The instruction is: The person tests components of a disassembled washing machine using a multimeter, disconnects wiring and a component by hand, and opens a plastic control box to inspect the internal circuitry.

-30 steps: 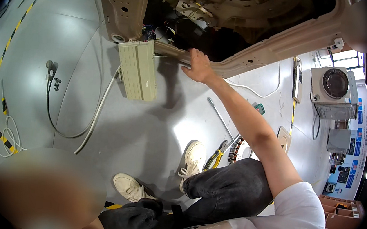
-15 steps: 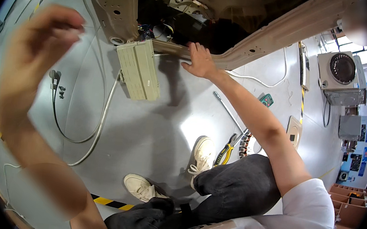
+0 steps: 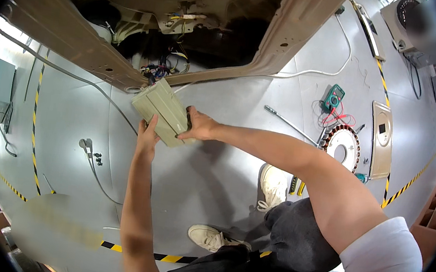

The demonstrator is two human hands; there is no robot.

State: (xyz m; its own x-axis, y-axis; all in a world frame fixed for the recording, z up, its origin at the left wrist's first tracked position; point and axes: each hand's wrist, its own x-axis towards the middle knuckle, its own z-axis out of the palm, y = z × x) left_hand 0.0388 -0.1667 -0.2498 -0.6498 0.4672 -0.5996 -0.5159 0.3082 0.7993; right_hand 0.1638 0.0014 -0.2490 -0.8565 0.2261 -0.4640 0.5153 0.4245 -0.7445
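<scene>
A long beige plastic box [image 3: 159,109], ribbed along its face, is held tilted between my two hands at the lower corner of an opened washing machine cabinet [image 3: 294,32]. My left hand [image 3: 148,134] grips its near left edge, thumb up on the face. On the opposite side, my right hand [image 3: 199,125] is closed round the right edge with the thumb on the face. A bundle of wires [image 3: 164,68] shows at the box's far end, inside the cabinet opening. The undersides of the box and some fingertips are hidden.
To the right on the floor lie a long-handled wrench [image 3: 289,123], a green multimeter [image 3: 333,97] with red leads, a ring-shaped motor stator [image 3: 342,145] and a beige metal panel [image 3: 381,141]. A plug with its cord [image 3: 86,146] lies at the left. Yellow-black tape [image 3: 172,258] marks the floor.
My left hand has come down from the upper left onto the box. My right hand has moved from the cabinet's edge to the box's right side. The view has shifted.
</scene>
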